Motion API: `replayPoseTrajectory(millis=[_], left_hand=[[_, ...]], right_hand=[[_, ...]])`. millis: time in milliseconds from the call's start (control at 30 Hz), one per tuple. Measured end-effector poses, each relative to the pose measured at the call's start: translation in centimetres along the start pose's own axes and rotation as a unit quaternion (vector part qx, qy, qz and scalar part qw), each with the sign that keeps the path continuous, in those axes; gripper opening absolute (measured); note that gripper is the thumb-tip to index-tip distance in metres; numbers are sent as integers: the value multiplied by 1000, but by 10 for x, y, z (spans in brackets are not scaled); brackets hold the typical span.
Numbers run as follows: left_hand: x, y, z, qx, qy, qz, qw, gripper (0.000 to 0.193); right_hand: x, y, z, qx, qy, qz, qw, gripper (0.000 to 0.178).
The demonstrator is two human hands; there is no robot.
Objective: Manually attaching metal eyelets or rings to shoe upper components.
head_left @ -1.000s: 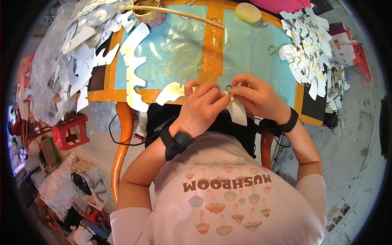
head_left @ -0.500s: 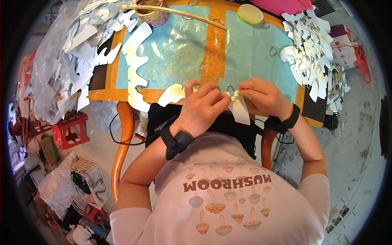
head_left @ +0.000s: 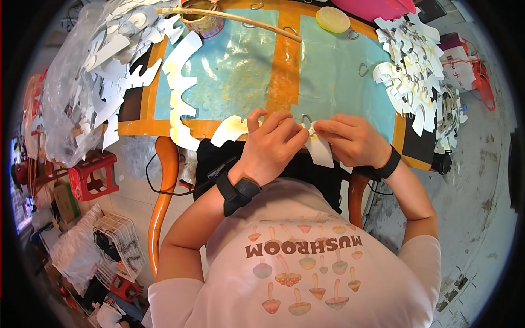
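Note:
At the table's near edge, both hands pinch a white cut-out piece [head_left: 320, 152] with yellowish smears. My left hand [head_left: 269, 146] has its fingers bent and closed on the piece's left side. From the right, my right hand [head_left: 353, 141] pinches it with thumb and fingertips. A metal D-ring [head_left: 307, 118] stands up at the piece between the hands; the fingers partly hide where they meet. Left of my left hand lies a smeared white part [head_left: 229, 130]; whether it joins the held piece is hidden. Further left lies a long notched white strip [head_left: 178, 90], also smeared.
A smeared can [head_left: 202, 26] stands at the far left, with a thin stick [head_left: 246, 19] across it. Near the back lie a round yellow lid [head_left: 333, 19] and loose metal rings [head_left: 363, 69]. White cut-outs pile up at left [head_left: 109, 49] and right [head_left: 410, 71]. A red stool [head_left: 93, 176] stands below left.
My right hand has dropped slightly and its fingers have come closer to the D-ring. My left hand keeps nearly the same hold. The whole view has shifted a little.

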State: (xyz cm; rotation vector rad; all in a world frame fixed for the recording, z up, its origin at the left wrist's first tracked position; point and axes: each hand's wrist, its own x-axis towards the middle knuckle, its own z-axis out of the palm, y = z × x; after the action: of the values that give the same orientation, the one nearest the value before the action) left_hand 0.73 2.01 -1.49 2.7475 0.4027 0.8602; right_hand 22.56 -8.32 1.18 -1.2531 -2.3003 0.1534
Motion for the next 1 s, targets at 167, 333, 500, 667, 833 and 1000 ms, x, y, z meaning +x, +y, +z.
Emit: replayPoseTrajectory(millis=[167, 333, 500, 667, 833, 1000], left_hand=[[0, -2, 0, -7, -3, 4, 1000, 25], [-1, -1, 1, -29, 3, 2, 1000, 19], [5, -3, 0, -64, -17, -37, 997, 16], [11, -5, 1, -118, -7, -73, 990, 12], [11, -8, -1, -120, -14, -60, 991, 15], [3, -16, -9, -34, -32, 37, 998, 17]], right_hand=[[-1, -7, 1, 14, 3, 33, 999, 24], [0, -15, -9, 9, -24, 50, 998, 29], [2, -11, 11, 87, 48, 160, 982, 27], [8, -8, 6, 64, 30, 153, 986, 22], [6, -6, 12, 23, 43, 153, 987, 19], [6, -6, 10, 6, 48, 108, 993, 19]])
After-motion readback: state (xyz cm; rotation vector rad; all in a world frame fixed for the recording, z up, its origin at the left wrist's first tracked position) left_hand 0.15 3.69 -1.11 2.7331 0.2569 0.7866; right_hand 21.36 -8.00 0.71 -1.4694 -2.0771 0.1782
